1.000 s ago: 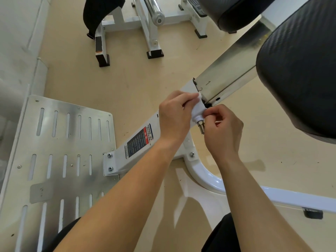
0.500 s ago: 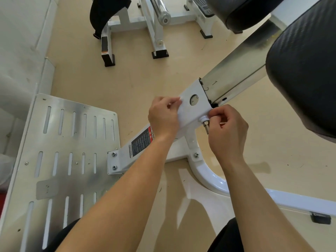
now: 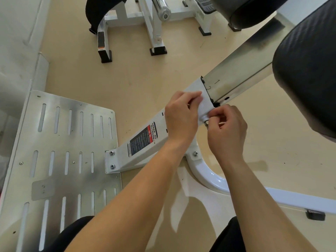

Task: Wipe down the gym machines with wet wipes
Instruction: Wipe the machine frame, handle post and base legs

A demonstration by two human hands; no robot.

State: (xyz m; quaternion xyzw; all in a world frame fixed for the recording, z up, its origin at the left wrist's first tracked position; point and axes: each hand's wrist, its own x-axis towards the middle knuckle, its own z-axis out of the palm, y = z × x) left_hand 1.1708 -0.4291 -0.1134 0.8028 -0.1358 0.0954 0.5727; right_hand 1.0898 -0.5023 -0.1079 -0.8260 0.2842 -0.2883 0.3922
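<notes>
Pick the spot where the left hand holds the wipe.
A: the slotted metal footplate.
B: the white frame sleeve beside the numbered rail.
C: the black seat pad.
B: the left hand holds the wipe against the white frame sleeve, right at the end of the numbered rail.

Pale beige floor [image 3: 145, 79], faintly glossy under soft light, meets a grey-white wall [image 3: 16, 42] on the left.

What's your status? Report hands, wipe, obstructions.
Left hand grips wet wipe against white frame collar. Right hand pinches adjustment pin below it. Black seat pad overhangs right, clear of both hands.
</notes>
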